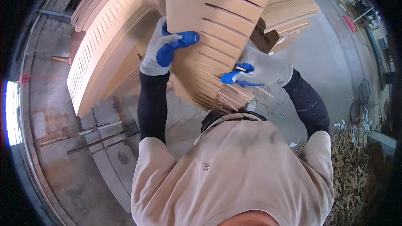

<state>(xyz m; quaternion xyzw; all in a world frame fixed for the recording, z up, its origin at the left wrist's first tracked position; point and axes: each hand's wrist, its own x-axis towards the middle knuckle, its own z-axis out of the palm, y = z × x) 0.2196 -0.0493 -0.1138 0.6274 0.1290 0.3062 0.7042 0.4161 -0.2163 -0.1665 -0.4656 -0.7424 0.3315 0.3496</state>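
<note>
In front of me a tan slotted cardboard sheet (188, 12) stands tilted, with a row of long slots down its right side. My left hand (169, 46), in a grey glove with blue fingers, is closed on the sheet's left edge, thumb across its face. At the lower right edge my right hand (251, 71), gloved alike, has its fingers curled. A small pale piece shows between them, too blurred to name. Thin cardboard strips (234, 96) stick out below that hand, by the sheet's lower end.
A tall stack of slotted cardboard sheets (104, 46) leans at the left, and another stack (289, 10) lies at the far right. Scrap strips (349, 175) cover the floor at the lower right. A coiled black cable (362, 100) lies beyond them. Flat grey boards (111, 163) are on the left floor.
</note>
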